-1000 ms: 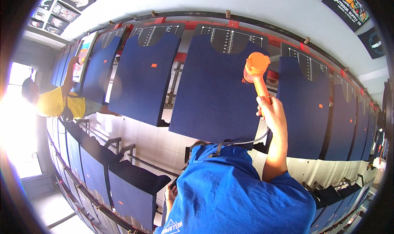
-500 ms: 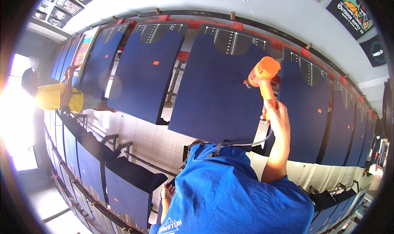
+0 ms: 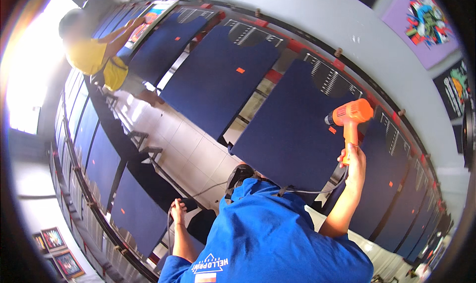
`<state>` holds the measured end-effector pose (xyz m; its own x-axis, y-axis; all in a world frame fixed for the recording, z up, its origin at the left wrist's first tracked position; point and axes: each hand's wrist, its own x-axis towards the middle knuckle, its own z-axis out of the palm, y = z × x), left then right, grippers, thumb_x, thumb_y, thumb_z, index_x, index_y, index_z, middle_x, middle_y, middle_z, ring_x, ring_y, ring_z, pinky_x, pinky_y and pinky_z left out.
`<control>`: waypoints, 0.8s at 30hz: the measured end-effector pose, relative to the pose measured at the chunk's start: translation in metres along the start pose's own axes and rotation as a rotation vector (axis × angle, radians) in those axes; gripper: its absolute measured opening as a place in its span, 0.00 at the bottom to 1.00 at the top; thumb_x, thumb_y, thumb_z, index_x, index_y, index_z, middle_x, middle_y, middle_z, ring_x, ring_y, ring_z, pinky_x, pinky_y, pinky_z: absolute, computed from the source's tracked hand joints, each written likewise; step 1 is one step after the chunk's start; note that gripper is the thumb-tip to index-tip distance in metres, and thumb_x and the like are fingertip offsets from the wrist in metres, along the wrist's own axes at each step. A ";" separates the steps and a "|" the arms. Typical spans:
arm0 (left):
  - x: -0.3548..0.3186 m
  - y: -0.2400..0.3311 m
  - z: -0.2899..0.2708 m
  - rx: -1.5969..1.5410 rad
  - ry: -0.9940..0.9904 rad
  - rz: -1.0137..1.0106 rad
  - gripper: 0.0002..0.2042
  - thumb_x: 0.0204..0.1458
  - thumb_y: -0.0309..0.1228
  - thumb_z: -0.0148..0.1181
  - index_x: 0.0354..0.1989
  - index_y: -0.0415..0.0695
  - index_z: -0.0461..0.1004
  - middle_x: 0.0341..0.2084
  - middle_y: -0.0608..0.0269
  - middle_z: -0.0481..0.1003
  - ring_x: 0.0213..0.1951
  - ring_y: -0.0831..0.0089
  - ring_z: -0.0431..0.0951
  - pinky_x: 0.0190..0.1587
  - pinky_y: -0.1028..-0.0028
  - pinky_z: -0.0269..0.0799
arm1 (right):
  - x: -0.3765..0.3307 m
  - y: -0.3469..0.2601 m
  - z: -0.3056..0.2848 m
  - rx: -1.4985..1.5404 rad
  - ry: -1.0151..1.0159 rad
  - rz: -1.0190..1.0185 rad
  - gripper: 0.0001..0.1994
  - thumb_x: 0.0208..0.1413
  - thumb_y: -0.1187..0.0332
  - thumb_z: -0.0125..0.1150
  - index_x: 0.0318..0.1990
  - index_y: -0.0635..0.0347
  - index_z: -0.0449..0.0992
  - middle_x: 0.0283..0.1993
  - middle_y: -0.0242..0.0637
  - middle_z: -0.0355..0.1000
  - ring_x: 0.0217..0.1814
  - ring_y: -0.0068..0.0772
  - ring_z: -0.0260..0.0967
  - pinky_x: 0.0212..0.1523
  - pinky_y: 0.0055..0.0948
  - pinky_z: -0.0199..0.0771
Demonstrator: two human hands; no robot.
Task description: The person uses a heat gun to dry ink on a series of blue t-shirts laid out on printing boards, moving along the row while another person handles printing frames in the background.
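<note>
My right hand (image 3: 354,165) is closed round the handle of an orange heat gun (image 3: 351,115). Its dark nozzle points left, over a small orange print (image 3: 332,130) on a navy shirt (image 3: 290,126) stretched flat on a board. A grey cord (image 3: 317,190) runs from the handle past my waist. Low on the left, my left hand (image 3: 178,211) is closed on a length of cord, beside the dark hanging edge of a shirt in the opposite row.
More navy shirts (image 3: 218,74) lie on boards in a long row along the wall rail (image 3: 338,52). A second row (image 3: 136,211) stands behind on the left, with a tiled aisle (image 3: 186,139) between. A person in yellow (image 3: 87,52) handles a printing screen (image 3: 148,27) at far left.
My view has turned, so the row now slants down to the right. The heat gun has shifted right and down in view. My left hand shows more fully, and the person in yellow reaches farther over the screen.
</note>
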<state>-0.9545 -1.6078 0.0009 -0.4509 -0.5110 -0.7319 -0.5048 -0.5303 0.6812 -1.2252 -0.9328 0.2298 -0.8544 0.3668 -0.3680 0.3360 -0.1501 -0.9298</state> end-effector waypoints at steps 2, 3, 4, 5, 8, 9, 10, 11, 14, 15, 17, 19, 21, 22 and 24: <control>0.004 0.016 0.003 0.007 -0.036 0.175 0.14 0.61 0.45 0.52 0.40 0.48 0.74 0.17 0.72 0.68 0.14 0.84 0.64 0.16 0.84 0.57 | 0.001 -0.004 0.013 0.113 -0.036 0.037 0.16 0.61 0.57 0.56 0.42 0.63 0.70 0.26 0.31 0.68 0.22 0.22 0.68 0.18 0.20 0.65; -0.005 0.028 0.028 0.325 0.197 0.329 0.15 0.61 0.46 0.51 0.41 0.46 0.74 0.19 0.71 0.70 0.16 0.84 0.65 0.16 0.84 0.58 | -0.001 -0.003 0.024 0.145 -0.060 0.024 0.17 0.61 0.57 0.56 0.44 0.63 0.70 0.26 0.32 0.68 0.22 0.23 0.68 0.18 0.20 0.65; -0.007 0.045 0.030 0.361 0.226 0.366 0.16 0.61 0.46 0.51 0.43 0.45 0.74 0.20 0.70 0.71 0.18 0.83 0.68 0.18 0.83 0.61 | 0.000 -0.005 0.036 0.190 -0.093 0.020 0.17 0.61 0.57 0.56 0.46 0.64 0.70 0.26 0.32 0.68 0.22 0.23 0.67 0.18 0.20 0.65; -0.004 0.057 0.024 0.376 0.267 0.373 0.16 0.61 0.46 0.51 0.43 0.46 0.75 0.21 0.70 0.72 0.19 0.83 0.68 0.19 0.82 0.62 | -0.002 -0.009 0.053 0.240 -0.119 0.044 0.20 0.60 0.57 0.57 0.50 0.65 0.68 0.26 0.33 0.67 0.21 0.24 0.66 0.18 0.20 0.65; 0.011 0.100 0.015 0.482 0.427 0.395 0.16 0.61 0.46 0.50 0.42 0.48 0.77 0.23 0.69 0.74 0.20 0.82 0.70 0.21 0.81 0.64 | 0.003 -0.004 0.091 0.364 -0.267 0.106 0.21 0.58 0.57 0.59 0.50 0.65 0.67 0.26 0.33 0.66 0.21 0.25 0.66 0.18 0.20 0.65; 0.019 0.113 0.012 0.516 0.475 0.427 0.16 0.61 0.46 0.50 0.41 0.48 0.78 0.24 0.68 0.74 0.20 0.82 0.71 0.21 0.81 0.64 | 0.003 -0.005 0.106 0.385 -0.327 0.131 0.24 0.58 0.54 0.57 0.51 0.65 0.67 0.26 0.33 0.65 0.21 0.22 0.64 0.19 0.18 0.66; 0.024 0.127 0.009 0.542 0.506 0.443 0.16 0.61 0.45 0.51 0.41 0.47 0.78 0.24 0.68 0.75 0.20 0.82 0.71 0.21 0.80 0.65 | 0.003 -0.004 0.123 0.416 -0.364 0.147 0.24 0.58 0.53 0.57 0.51 0.65 0.66 0.26 0.33 0.65 0.20 0.22 0.63 0.20 0.18 0.66; 0.034 0.142 0.001 0.547 0.534 0.454 0.15 0.61 0.45 0.51 0.41 0.47 0.78 0.24 0.67 0.75 0.20 0.81 0.71 0.22 0.80 0.65 | 0.003 -0.004 0.144 0.438 -0.389 0.187 0.24 0.58 0.53 0.57 0.50 0.65 0.66 0.26 0.33 0.65 0.21 0.23 0.63 0.20 0.19 0.66; 0.068 0.182 -0.021 0.535 0.603 0.477 0.16 0.61 0.46 0.51 0.39 0.47 0.78 0.23 0.66 0.76 0.22 0.80 0.73 0.24 0.79 0.67 | 0.007 -0.003 0.205 0.473 -0.484 0.293 0.23 0.56 0.54 0.58 0.50 0.63 0.65 0.27 0.36 0.66 0.23 0.25 0.64 0.20 0.20 0.67; 0.080 0.199 -0.036 0.531 0.632 0.509 0.16 0.60 0.46 0.51 0.38 0.47 0.78 0.24 0.66 0.76 0.22 0.80 0.73 0.24 0.79 0.67 | 0.008 -0.006 0.227 0.495 -0.501 0.325 0.23 0.56 0.54 0.59 0.49 0.63 0.65 0.28 0.36 0.66 0.23 0.25 0.65 0.20 0.21 0.67; 0.106 0.228 -0.039 0.574 0.706 0.514 0.17 0.61 0.46 0.51 0.37 0.46 0.79 0.24 0.66 0.76 0.22 0.79 0.72 0.25 0.79 0.68 | 0.015 -0.010 0.271 0.494 -0.508 0.360 0.23 0.56 0.53 0.60 0.49 0.61 0.65 0.29 0.37 0.68 0.23 0.27 0.66 0.20 0.21 0.68; 0.130 0.259 -0.048 0.654 0.700 0.542 0.17 0.61 0.45 0.50 0.37 0.45 0.79 0.25 0.66 0.77 0.25 0.79 0.73 0.28 0.78 0.69 | 0.022 -0.020 0.312 0.463 -0.521 0.348 0.23 0.56 0.53 0.60 0.49 0.61 0.65 0.29 0.36 0.67 0.25 0.27 0.67 0.21 0.21 0.68; 0.155 0.285 -0.055 0.770 0.689 0.555 0.18 0.61 0.45 0.50 0.38 0.43 0.79 0.29 0.65 0.78 0.30 0.79 0.75 0.34 0.76 0.70 | 0.029 -0.032 0.348 0.437 -0.506 0.328 0.22 0.56 0.52 0.59 0.48 0.61 0.66 0.28 0.35 0.67 0.26 0.27 0.67 0.22 0.20 0.68; 0.164 0.294 -0.059 0.799 0.706 0.531 0.19 0.61 0.46 0.49 0.39 0.44 0.80 0.30 0.63 0.79 0.31 0.75 0.76 0.36 0.73 0.70 | 0.032 -0.038 0.363 0.423 -0.503 0.312 0.22 0.57 0.53 0.59 0.48 0.61 0.66 0.28 0.35 0.66 0.26 0.27 0.67 0.22 0.20 0.68; 0.182 0.307 -0.062 0.858 0.729 0.490 0.21 0.61 0.49 0.47 0.40 0.46 0.80 0.31 0.60 0.80 0.34 0.67 0.78 0.39 0.68 0.70 | 0.041 -0.051 0.391 0.426 -0.474 0.277 0.21 0.56 0.54 0.60 0.46 0.61 0.67 0.27 0.35 0.67 0.26 0.28 0.68 0.23 0.22 0.66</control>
<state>-1.1459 -1.9055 0.0776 -0.3506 -0.9359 -0.0325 -0.8428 0.3002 0.4468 -1.4321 -1.2692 0.2641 -0.8730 -0.1629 -0.4598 0.4649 -0.5633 -0.6831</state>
